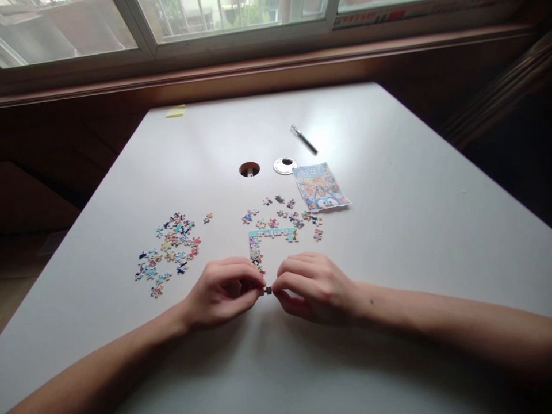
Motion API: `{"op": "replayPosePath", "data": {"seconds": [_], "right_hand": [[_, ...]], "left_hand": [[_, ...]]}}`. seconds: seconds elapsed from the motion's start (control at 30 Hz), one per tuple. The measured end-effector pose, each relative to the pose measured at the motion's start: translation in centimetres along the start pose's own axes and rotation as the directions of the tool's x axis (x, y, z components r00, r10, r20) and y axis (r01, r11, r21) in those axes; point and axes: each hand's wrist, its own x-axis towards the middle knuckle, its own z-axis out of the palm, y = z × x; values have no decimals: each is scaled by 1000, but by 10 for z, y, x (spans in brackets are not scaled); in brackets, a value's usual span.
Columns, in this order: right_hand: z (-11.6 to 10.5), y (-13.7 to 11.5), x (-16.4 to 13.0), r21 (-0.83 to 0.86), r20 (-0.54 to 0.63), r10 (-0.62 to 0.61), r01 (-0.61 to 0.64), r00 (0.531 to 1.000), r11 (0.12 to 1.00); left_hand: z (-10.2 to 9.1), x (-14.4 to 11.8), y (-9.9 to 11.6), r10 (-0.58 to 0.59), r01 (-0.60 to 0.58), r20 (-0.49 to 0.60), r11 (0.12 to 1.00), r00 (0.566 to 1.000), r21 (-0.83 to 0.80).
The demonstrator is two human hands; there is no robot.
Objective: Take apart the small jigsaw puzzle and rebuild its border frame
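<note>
Both hands [268,290] pinch one puzzle piece [268,291] together.

Left hand [222,290], right hand [313,287] pinching, fingertips together

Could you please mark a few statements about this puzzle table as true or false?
1. Both hands, left hand and right hand, pinch one small piece between them. True.
2. The pen lies inside the table hole. False: it lies apart, beyond the leaflet.
3. The biggest pile of loose pieces is left of the hands. True.
4. The joined border forms a full rectangle. False: only a corner is joined.
</note>
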Motion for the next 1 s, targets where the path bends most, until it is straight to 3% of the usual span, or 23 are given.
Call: {"op": "replayPosePath", "data": {"seconds": [0.63, 0.77, 0.87, 1.0], "right_hand": [[-2, -2, 1, -69, -92, -49, 43, 995, 997], [-1, -2, 1, -43, -88, -33, 29, 996, 999], [0, -2, 1, -31, -86, -18, 16, 996, 999], [1, -2, 1, -13, -48, 32, -32, 998, 999]], "left_hand": [[-1, -1, 0, -41, 37, -31, 993, 999, -115], [0, 0, 3, 15, -15, -2, 999, 1000, -47], [1, -1, 5, 75, -74, -40, 997, 996, 37], [-4, -5, 4, 199, -171, -67, 939, 978, 298]]}}
